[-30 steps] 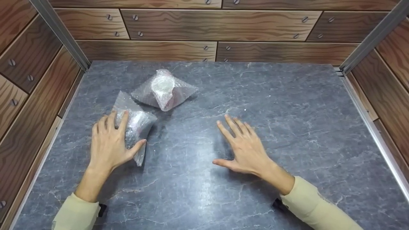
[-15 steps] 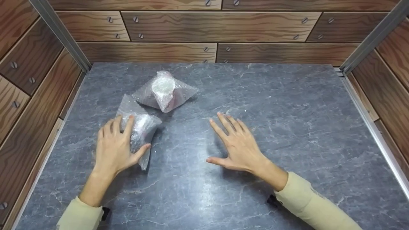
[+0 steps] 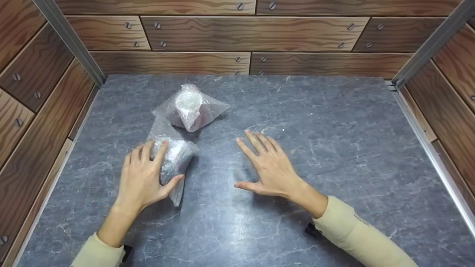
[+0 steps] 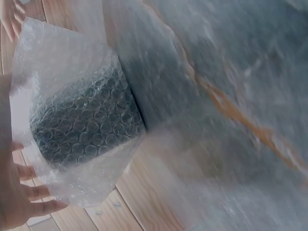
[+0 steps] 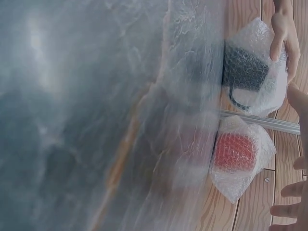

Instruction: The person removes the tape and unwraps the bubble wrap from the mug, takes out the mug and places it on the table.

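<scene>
My left hand [image 3: 139, 181] holds a bubble-wrapped mug [image 3: 177, 163] on the left of the table, thumb on its near right side and fingers over its far left side. Through the wrap, the right wrist view shows a dark body and a dark curved handle [image 5: 236, 100]. Just behind stands a second bubble-wrapped item [image 3: 190, 107], with red [image 5: 236, 151] showing through its wrap. Their wraps overlap in the head view. My right hand [image 3: 271, 168] is over the table's middle, palm down and fingers spread, holding nothing.
The grey marbled tabletop [image 3: 334, 148] is bordered by wood-patterned panels [image 3: 252, 33] at the back and both sides. Metal posts [image 3: 70, 44] rise at the back corners. A small white speck [image 3: 283, 129] lies beyond my right hand.
My left hand has brought the wrapped mug to the right and slightly nearer. My right hand has shifted left, still spread. The item with red has stayed in place.
</scene>
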The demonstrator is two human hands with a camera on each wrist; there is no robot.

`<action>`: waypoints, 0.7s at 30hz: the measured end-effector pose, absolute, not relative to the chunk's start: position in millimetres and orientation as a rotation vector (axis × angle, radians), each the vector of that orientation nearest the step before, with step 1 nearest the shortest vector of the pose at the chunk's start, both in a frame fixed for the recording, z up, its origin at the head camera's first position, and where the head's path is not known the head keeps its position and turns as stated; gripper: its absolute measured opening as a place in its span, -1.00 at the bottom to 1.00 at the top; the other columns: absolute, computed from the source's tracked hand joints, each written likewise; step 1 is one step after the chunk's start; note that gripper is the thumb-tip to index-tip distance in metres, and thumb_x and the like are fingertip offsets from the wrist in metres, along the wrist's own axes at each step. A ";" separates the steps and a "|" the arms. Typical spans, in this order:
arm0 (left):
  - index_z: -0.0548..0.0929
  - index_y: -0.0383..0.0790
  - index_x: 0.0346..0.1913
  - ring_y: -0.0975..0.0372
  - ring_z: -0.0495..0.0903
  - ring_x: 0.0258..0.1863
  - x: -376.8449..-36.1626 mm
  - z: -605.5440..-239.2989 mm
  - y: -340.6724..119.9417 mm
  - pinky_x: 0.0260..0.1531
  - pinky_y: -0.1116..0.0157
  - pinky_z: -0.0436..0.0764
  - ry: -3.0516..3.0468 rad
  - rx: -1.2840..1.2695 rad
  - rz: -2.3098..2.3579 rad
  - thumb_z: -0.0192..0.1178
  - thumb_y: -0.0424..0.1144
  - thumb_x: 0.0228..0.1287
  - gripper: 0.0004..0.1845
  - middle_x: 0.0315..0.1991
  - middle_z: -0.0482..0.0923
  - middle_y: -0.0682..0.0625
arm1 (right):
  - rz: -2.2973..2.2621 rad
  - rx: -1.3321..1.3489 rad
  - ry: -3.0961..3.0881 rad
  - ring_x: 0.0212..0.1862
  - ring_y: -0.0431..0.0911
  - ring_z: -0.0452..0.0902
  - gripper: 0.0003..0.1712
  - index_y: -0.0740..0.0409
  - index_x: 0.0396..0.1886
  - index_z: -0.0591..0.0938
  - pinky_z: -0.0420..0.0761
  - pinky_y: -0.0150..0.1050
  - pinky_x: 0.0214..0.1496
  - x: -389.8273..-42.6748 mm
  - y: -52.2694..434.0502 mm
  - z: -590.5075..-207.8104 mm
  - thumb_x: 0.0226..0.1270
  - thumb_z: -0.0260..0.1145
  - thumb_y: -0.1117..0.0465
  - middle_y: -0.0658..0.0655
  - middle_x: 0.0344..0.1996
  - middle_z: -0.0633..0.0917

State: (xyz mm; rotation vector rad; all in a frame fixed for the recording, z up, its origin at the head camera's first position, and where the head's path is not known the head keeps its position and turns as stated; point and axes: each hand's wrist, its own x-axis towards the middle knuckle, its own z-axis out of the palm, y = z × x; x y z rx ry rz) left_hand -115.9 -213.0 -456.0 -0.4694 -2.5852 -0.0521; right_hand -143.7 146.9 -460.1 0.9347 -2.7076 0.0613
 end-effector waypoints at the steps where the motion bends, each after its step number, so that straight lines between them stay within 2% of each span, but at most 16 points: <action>1: 0.49 -0.18 0.46 -0.36 0.61 0.10 -115.1 -455.6 -211.4 0.02 -0.26 0.67 -2.584 -0.476 -0.056 0.20 0.52 0.09 0.04 0.22 0.56 -0.42 | 0.063 0.941 -2.703 0.62 0.22 0.28 0.33 -0.05 0.73 0.10 0.33 0.22 0.65 -144.3 145.4 -460.1 0.17 0.09 -0.75 0.24 0.69 0.19; 9: 0.53 -0.17 0.43 -0.32 0.63 0.09 -110.6 -454.1 -199.8 -0.02 -0.21 0.69 -2.570 -0.533 -0.084 0.23 0.49 0.09 0.00 0.23 0.59 -0.39 | 0.089 1.060 -2.639 0.59 0.22 0.32 0.29 -0.01 0.72 0.14 0.37 0.20 0.63 -149.3 131.3 -459.7 0.22 0.15 -0.68 0.25 0.69 0.19; 21: 0.57 -0.20 0.39 -0.28 0.62 0.12 -109.9 -454.1 -186.3 0.05 -0.19 0.69 -2.521 -0.609 -0.090 0.27 0.41 0.13 -0.08 0.24 0.59 -0.36 | 0.082 1.191 -2.505 0.56 0.19 0.37 0.20 0.00 0.69 0.21 0.44 0.10 0.61 -158.2 111.5 -456.2 0.28 0.20 -0.61 0.27 0.66 0.25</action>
